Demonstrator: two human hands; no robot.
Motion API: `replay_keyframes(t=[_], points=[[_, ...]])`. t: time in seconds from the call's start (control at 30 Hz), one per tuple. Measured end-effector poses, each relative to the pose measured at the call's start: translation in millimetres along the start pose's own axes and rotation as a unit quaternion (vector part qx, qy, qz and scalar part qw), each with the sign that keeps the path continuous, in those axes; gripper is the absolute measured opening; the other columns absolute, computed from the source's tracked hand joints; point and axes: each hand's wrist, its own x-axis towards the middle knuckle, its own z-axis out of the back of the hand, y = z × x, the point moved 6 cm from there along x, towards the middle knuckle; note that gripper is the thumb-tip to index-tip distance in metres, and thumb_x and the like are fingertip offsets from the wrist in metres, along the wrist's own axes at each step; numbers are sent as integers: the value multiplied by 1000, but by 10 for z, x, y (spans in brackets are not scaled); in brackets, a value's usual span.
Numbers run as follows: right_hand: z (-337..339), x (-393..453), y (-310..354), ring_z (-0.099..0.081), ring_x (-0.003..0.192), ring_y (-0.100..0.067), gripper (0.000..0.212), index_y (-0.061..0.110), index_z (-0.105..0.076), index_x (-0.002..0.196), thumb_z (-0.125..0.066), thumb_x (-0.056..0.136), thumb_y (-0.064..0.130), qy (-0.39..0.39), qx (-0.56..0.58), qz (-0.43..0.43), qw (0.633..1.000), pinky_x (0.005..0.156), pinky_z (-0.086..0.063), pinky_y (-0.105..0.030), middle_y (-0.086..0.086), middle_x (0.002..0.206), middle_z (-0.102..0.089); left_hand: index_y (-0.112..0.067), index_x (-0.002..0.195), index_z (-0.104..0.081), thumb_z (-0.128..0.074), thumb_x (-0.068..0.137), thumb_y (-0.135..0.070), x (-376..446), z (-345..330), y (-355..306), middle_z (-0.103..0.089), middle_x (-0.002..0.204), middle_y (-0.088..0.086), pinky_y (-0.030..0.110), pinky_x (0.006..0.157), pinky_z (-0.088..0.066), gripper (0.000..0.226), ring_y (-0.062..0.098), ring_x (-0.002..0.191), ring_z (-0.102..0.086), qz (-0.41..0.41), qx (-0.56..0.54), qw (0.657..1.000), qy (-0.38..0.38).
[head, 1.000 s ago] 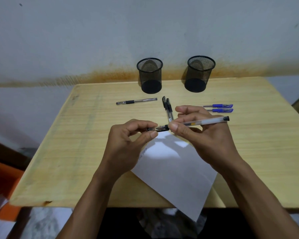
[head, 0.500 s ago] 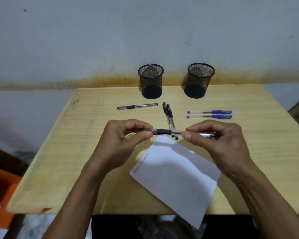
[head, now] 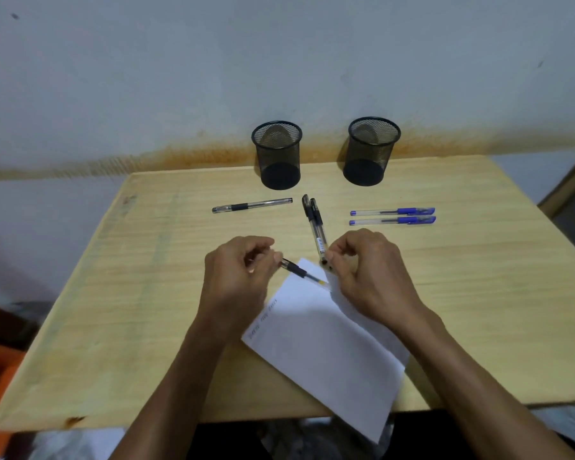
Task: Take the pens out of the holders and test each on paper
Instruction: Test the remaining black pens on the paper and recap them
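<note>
I have the pen [head: 301,271] pinched at its grip end in my left hand [head: 236,277], fingers curled round it, and its long axis slants down and to the right, so the far end runs over the top corner of the paper [head: 326,340] and under the fingers of my right hand [head: 369,277]. The right hand is curled too, and it appears to pinch that far end, though I cannot tell just what it grips. Five other pens lie on the table [head: 120,293], all beyond my hands, and both holders [head: 277,154] stand empty at the back. The sheet lies directly below the pen, so I judge the writing hand needs only a short drop onto it.
</note>
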Motion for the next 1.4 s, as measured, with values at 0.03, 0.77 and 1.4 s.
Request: replay_keyframes(t=[0.03,0.77,1.4], points=[[-16,-50,23,-57,97,-23,11,21,-70,89,-64,92,29,0,-8,7,1000,78,-42,-34,4,94,-65,-16,109,-75,-72,90,-24,-22,-2,5,-72,90,-12,20,74,-55,21,0,84,-67,-12,12,1000,-20],[145,130,85,-49,107,-28,17,17,-68,78,-69,88,31,-86,-46,-67,993,83,-43,-40,-3,105,-62,-12,121,-70,-54,89,-45,5,-3,573,-62,136,11,57,107,-38,49,29,133,-51,-45,247,968,12],[-21,728,266,-48,113,-30,28,13,-78,94,-64,91,38,-117,-138,-53,982,89,-42,-45,-7,117,-61,-13,118,-73,-61,88,-40,-43,-9,585,-64,135,10,50,113,-35,42,25,132,-53,-80,253,963,-48]])
